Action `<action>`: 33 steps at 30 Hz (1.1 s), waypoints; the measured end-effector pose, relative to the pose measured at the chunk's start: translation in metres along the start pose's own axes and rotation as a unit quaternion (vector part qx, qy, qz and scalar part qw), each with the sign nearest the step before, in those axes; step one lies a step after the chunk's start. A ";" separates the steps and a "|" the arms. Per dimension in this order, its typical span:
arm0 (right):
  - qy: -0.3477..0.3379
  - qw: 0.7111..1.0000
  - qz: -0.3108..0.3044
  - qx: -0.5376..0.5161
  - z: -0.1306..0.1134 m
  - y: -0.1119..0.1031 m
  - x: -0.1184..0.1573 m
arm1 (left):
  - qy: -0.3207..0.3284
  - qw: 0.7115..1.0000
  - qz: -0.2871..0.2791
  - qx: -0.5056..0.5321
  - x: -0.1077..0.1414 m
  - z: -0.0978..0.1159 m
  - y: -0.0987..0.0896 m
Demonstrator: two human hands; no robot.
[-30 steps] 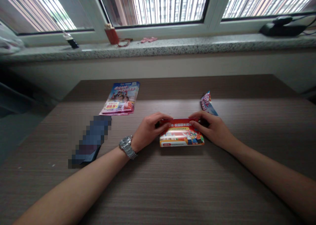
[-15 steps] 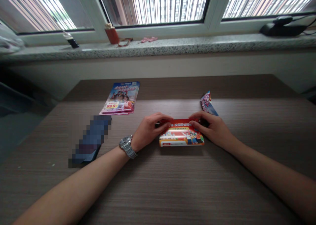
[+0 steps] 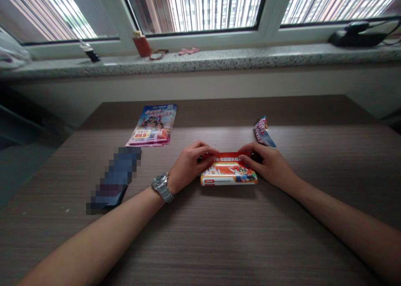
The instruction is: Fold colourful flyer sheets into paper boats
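Red printed leaflet [image 3: 228,168] lies between the two hands, far corners pinched: left hand [image 3: 188,167] at one, right hand [image 3: 270,162] at the other. Hands apart, one leaflet's width between them. Thumbs on the printed face, fingers curled at the far edge; undersides of both grips hidden.

Near edge bends downward toward the wearer, showing a pale band, with shadow on the table [image 3: 203,244] beneath. Cannot tell whether that edge touches the wood, nor how many layers there are.

Handling, by judgement: very light, thin coated paper. Springy across the bend, stiffer along it; likely to open out if one side is let go. Gloss suggests a slightly slippery face, so flat, light finger pads should serve better than tips. Hard pressure could crease or dent it; uneven pull could skew the fold. Best hold: both far corners, thumbs level, the near bend left free or supported from below.

Nearby: folded blue-and-pink paper [image 3: 265,134] just beyond the right hand, one part standing up. Flyer stack [image 3: 153,126] beyond and left of the left hand. Pixelated dark object [image 3: 117,175] farther left, beside the left forearm.
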State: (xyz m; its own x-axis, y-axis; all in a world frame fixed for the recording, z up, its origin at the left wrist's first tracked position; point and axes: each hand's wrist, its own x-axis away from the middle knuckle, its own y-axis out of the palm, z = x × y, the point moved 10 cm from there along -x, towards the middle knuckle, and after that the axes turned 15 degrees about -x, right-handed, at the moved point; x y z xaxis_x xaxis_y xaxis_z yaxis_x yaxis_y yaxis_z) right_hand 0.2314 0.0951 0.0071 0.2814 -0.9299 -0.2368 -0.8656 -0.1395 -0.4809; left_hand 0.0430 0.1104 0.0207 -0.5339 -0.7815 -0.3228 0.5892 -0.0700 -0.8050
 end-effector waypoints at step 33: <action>-0.049 0.997 -0.024 0.053 -0.003 0.008 -0.002 | -0.015 0.990 -0.025 -0.137 0.000 -0.004 0.007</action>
State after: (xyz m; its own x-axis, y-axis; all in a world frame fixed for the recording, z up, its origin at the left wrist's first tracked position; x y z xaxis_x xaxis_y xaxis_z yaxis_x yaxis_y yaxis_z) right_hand 0.2231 0.0954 0.0062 0.3647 -0.8846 -0.2907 -0.8033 -0.1411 -0.5786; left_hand 0.0449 0.1119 0.0129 -0.5374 -0.7998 -0.2674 0.3738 0.0583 -0.9257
